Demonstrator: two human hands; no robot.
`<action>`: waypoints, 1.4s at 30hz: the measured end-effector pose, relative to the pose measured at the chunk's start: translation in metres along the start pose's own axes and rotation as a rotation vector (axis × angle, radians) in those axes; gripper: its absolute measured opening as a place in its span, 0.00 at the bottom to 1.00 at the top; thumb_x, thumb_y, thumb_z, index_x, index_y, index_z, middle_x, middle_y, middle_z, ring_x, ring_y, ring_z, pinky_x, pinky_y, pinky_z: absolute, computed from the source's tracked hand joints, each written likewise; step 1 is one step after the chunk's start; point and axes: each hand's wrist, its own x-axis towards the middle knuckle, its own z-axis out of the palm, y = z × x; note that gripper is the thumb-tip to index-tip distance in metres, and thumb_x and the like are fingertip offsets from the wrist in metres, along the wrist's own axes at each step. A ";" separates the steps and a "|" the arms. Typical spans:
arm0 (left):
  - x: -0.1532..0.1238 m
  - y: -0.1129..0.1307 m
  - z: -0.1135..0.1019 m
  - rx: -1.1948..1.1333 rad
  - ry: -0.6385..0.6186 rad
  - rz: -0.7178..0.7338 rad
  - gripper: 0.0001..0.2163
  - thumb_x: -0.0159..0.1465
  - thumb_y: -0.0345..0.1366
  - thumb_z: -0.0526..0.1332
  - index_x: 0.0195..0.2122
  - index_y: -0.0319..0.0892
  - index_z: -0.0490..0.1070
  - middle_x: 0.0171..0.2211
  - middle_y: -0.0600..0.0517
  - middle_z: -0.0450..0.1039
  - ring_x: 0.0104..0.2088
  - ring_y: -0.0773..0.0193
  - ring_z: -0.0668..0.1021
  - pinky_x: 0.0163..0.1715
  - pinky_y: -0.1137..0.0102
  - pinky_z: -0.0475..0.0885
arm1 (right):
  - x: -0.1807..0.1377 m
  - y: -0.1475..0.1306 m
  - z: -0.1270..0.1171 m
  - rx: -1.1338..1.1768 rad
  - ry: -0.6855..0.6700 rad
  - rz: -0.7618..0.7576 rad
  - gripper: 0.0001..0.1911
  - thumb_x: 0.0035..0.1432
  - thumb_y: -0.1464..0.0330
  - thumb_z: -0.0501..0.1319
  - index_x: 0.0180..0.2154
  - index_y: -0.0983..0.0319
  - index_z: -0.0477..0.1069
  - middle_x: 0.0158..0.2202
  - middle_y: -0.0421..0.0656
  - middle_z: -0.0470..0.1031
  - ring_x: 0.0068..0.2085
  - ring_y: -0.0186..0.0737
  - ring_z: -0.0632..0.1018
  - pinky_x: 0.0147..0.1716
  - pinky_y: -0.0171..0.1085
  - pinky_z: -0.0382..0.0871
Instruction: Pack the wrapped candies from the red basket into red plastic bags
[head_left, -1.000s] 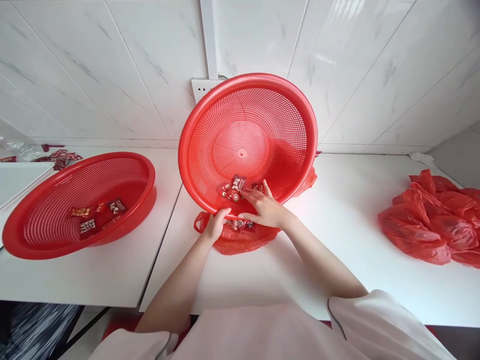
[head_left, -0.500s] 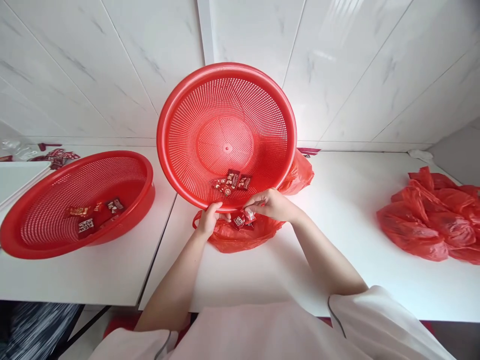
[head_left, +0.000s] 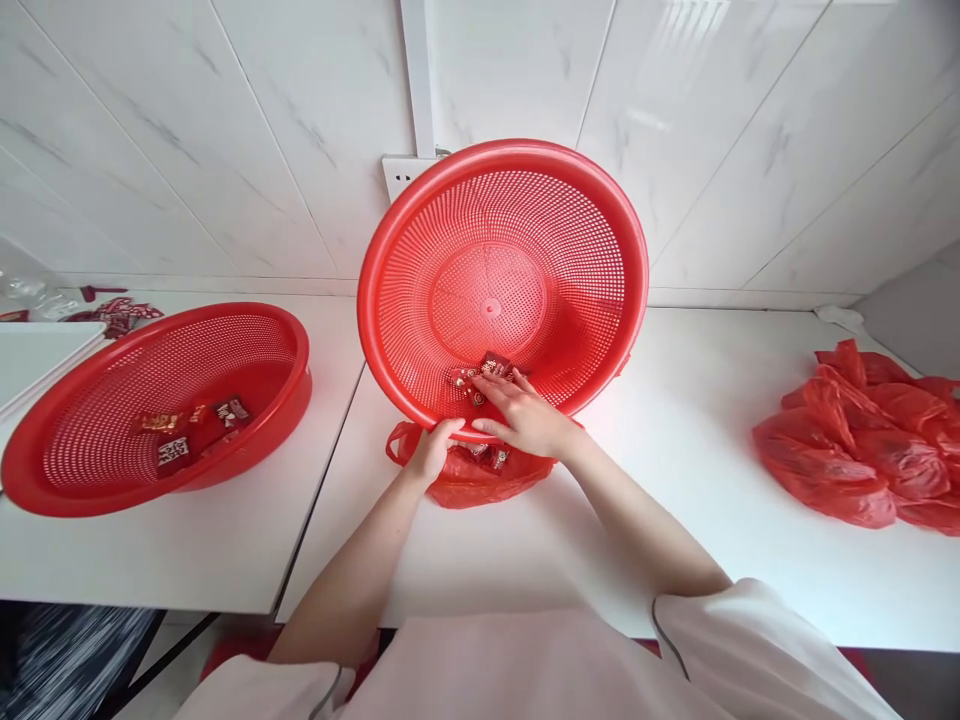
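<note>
A round red mesh basket [head_left: 600,250] is tipped up on its edge, its inside facing me. My left hand [head_left: 433,452] grips its lower rim. My right hand [head_left: 521,415] reaches over that rim with fingers stretched out, touching several small red wrapped candies [head_left: 480,375] at the basket's low side. Under the rim lies a red plastic bag [head_left: 469,485] with its mouth spread, and a few candies [head_left: 491,458] show in it.
A second red mesh basket [head_left: 45,465] with a few wrapped candies [head_left: 176,445] sits on the white table [head_left: 187,550] to the left. A heap of red plastic bags [head_left: 862,440] lies at the right. More wrappers [head_left: 112,312] and a white tray [head_left: 37,355] are at far left. Tiled wall with a socket [head_left: 397,172] stands behind.
The tipped basket swung left, then back right. My right hand dropped candies at the bag below the rim half a second ago and now reaches back inside the basket.
</note>
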 end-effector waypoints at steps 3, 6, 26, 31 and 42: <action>0.001 0.002 -0.002 -0.039 0.079 -0.002 0.08 0.55 0.38 0.63 0.34 0.42 0.76 0.34 0.50 0.79 0.38 0.53 0.80 0.34 0.64 0.75 | -0.001 -0.004 0.000 0.027 -0.041 -0.041 0.37 0.60 0.50 0.56 0.64 0.63 0.54 0.58 0.55 0.67 0.60 0.53 0.67 0.61 0.58 0.52; 0.002 0.007 -0.002 -0.071 0.100 0.000 0.12 0.54 0.38 0.62 0.39 0.41 0.76 0.34 0.49 0.79 0.39 0.52 0.80 0.35 0.63 0.75 | -0.001 -0.006 -0.004 0.108 -0.044 -0.085 0.33 0.56 0.50 0.61 0.57 0.61 0.62 0.50 0.53 0.72 0.50 0.50 0.74 0.52 0.49 0.66; 0.004 0.004 -0.003 -0.024 0.092 0.015 0.13 0.54 0.38 0.61 0.38 0.40 0.76 0.39 0.48 0.78 0.42 0.53 0.79 0.37 0.65 0.74 | 0.002 -0.006 0.010 0.122 -0.004 -0.076 0.23 0.56 0.64 0.64 0.54 0.58 0.69 0.55 0.50 0.69 0.54 0.48 0.73 0.53 0.46 0.68; 0.005 0.008 -0.004 -0.011 0.065 0.008 0.12 0.54 0.39 0.61 0.37 0.40 0.76 0.36 0.47 0.79 0.39 0.53 0.80 0.33 0.64 0.75 | 0.001 0.001 0.004 0.383 0.044 0.107 0.16 0.58 0.67 0.62 0.49 0.59 0.73 0.43 0.44 0.78 0.43 0.43 0.78 0.47 0.42 0.72; 0.007 0.012 -0.008 -0.021 0.096 0.017 0.12 0.54 0.40 0.61 0.36 0.40 0.78 0.32 0.48 0.79 0.39 0.51 0.80 0.35 0.62 0.76 | 0.004 0.000 -0.011 1.206 0.269 0.452 0.19 0.47 0.58 0.70 0.37 0.63 0.77 0.33 0.43 0.79 0.38 0.39 0.80 0.43 0.41 0.76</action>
